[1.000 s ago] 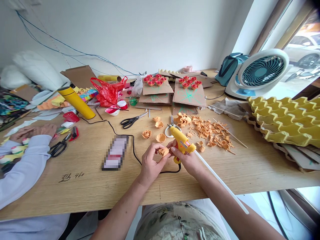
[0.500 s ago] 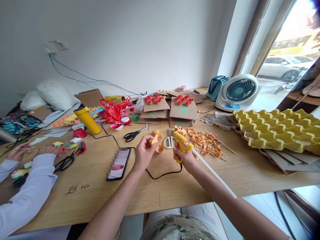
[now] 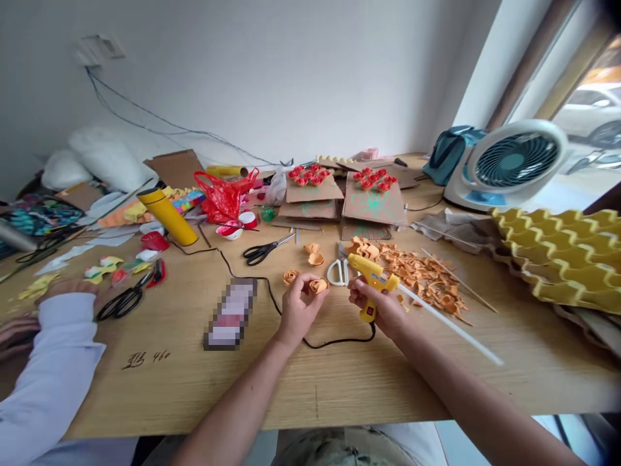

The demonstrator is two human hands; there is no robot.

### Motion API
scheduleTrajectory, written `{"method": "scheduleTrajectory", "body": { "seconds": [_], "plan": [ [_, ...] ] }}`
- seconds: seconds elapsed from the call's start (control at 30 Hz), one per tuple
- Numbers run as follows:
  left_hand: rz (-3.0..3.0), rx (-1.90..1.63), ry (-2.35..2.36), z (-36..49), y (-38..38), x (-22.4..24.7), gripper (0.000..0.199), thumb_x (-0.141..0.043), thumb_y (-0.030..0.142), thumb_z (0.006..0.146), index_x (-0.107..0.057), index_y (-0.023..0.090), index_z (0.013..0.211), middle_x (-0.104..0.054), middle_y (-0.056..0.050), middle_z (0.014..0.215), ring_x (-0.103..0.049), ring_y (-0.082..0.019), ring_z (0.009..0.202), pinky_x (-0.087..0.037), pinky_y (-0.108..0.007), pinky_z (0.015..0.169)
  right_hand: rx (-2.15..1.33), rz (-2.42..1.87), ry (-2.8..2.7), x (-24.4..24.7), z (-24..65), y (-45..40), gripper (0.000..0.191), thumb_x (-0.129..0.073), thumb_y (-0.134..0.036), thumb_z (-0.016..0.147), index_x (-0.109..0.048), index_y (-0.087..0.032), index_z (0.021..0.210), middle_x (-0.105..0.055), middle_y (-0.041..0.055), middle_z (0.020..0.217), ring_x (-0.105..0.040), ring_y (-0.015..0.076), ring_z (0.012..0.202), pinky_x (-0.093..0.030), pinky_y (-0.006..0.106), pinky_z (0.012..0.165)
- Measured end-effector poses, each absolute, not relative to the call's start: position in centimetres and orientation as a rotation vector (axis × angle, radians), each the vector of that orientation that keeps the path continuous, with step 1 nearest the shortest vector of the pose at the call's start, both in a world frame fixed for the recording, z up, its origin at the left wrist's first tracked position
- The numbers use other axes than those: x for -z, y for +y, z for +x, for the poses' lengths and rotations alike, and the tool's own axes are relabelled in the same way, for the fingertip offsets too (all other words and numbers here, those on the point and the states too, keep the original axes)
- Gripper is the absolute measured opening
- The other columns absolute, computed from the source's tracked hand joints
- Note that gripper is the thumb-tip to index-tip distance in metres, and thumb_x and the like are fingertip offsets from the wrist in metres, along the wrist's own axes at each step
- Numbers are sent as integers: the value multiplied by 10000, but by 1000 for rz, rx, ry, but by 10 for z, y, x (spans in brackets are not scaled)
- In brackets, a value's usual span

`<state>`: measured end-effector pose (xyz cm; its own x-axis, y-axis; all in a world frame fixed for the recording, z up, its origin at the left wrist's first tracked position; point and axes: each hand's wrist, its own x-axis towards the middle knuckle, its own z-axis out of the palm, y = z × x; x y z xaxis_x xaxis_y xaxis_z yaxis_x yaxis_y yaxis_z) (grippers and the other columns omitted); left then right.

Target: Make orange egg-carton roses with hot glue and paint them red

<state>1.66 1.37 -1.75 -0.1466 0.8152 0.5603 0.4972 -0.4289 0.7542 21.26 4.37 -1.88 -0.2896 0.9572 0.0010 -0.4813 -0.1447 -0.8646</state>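
My left hand (image 3: 299,309) has its fingers closed on an orange paper flower (image 3: 318,286) low over the wooden table. My right hand (image 3: 378,301) grips a yellow glue gun (image 3: 371,275), its nozzle pointing up and left and a long white glue stick (image 3: 451,325) sticking out of its back. Left of my left hand lies a rolled orange flower (image 3: 290,277); just beyond it are orange petal cups (image 3: 315,257). White-handled scissors (image 3: 338,272) rest between my hands. Orange pieces (image 3: 422,275) are heaped behind and right of the glue gun.
Black scissors (image 3: 264,250), a phone (image 3: 230,315) and a black cord (image 3: 334,343) lie nearby. Red flowers stand on cardboard (image 3: 373,210) at the back. Yellow egg trays (image 3: 557,259) and a fan (image 3: 514,162) are right. At left, another person's sleeve (image 3: 68,349) rests on the table.
The view has shifted. My left hand has moved from holding a petal piece up to the flower low over the table. A rolled flower now shows left of it. The glue gun stays in my right hand.
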Motion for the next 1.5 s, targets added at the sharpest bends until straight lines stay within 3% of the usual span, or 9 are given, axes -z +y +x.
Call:
{"method": "scheduleTrajectory", "body": {
  "seconds": [0.1,0.27,0.4,0.47,0.67,0.83,1.07,1.5],
  "plan": [
    [1774,-1557,1455,20,12,18,184,-725,265,851,-652,200,1008,-725,-33,930,-646,-146,795,-517,-256,756,-1643,-695,-1053,23,216,43,267,-853,-460,764,-733,-230,825,-678,22,880,-610,175,857,-501,307,827],
    [1705,-1496,1384,25,9,14,185,-731,262,838,-649,193,989,-728,-46,932,-658,-157,809,-529,-263,758,-1655,-685,-1057,23,221,43,264,-807,-512,816,-768,-251,811,-695,13,826,-584,151,727,-505,297,728],
    [1749,-1458,1329,26,6,11,179,-726,250,833,-645,195,983,-712,-36,915,-622,-148,778,-518,-263,748,-1672,-599,-1024,21,221,42,358,-713,-599,876,-796,-251,867,-736,52,990,-661,221,1011,-522,382,987],
    [1780,-1426,1290,26,5,9,173,-723,236,830,-642,196,978,-706,-32,916,-608,-144,773,-512,-263,746,-1687,-598,-1007,20,220,42,391,-700,-625,876,-799,-247,889,-743,60,1013,-670,230,1014,-513,418,1029],
    [1847,-1332,1200,29,3,8,164,-728,232,833,-625,203,957,-678,-10,868,-587,-141,758,-499,-264,734,-1646,-664,-991,16,218,40,288,-858,-457,762,-800,-255,959,-721,26,1079,-656,144,822,-541,315,856],
    [1904,-1428,1229,29,1,7,171,-709,186,847,-627,211,995,-678,-11,912,-605,-139,791,-506,-264,761,-1672,-685,-1037,16,218,36,227,-850,-415,779,-749,-231,863,-689,1,880,-592,112,668,-478,264,645],
    [2057,-1489,1248,32,-4,-2,147,-701,153,872,-634,212,989,-694,0,884,-610,-126,765,-506,-240,728,-1685,-666,-1133,24,213,30,215,-833,-376,820,-775,-263,994,-692,12,1015,-630,153,884,-507,293,833],
    [2080,-1457,1285,36,-6,-3,171,-716,190,886,-645,217,1039,-735,-6,924,-653,-123,774,-531,-226,730,-1789,-606,-1113,32,205,30,244,-854,-366,805,-763,-264,1006,-709,11,983,-633,156,848,-513,278,769]
  ]
}}
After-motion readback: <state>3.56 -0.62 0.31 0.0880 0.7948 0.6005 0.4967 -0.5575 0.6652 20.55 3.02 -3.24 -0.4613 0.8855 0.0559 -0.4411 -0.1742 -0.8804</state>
